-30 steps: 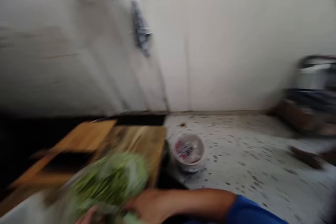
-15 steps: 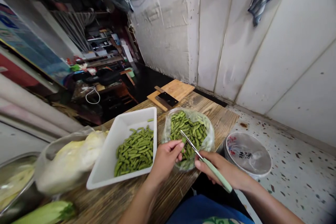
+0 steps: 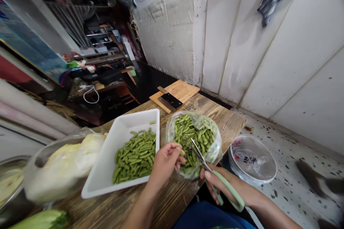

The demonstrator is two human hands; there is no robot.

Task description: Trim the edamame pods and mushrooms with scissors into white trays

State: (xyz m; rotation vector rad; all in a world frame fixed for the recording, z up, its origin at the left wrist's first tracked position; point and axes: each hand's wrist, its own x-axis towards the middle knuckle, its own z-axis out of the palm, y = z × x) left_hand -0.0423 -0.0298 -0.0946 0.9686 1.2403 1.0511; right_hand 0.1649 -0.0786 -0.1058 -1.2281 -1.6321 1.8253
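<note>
My left hand (image 3: 168, 157) pinches a green soybean pod (image 3: 181, 152) between thumb and fingers, just above the near left side of a clear plastic bag (image 3: 217, 143). Heaped in that bag are more pods (image 3: 192, 128). Scissors with pale green handles (image 3: 227, 186) are held in my right hand (image 3: 223, 182); their blades (image 3: 197, 152) are parted over the pods, a little to the right of the pod in my left hand. Left of the bag stands a white plastic tray (image 3: 98, 171), with many pods (image 3: 138, 154) inside.
A cleaver (image 3: 170, 101) lies on a wooden cutting board (image 3: 184, 91) at the table's far end. A lined bucket (image 3: 252, 159) stands on the floor at right. At left are a bag of pale vegetables (image 3: 64, 164), a metal bowl (image 3: 20, 186) and a green vegetable (image 3: 40, 220).
The scissors have gone from closed to parted blades, and their handles have spread. My left hand has moved slightly left with the pod. A blurred shape has appeared on the floor at right.
</note>
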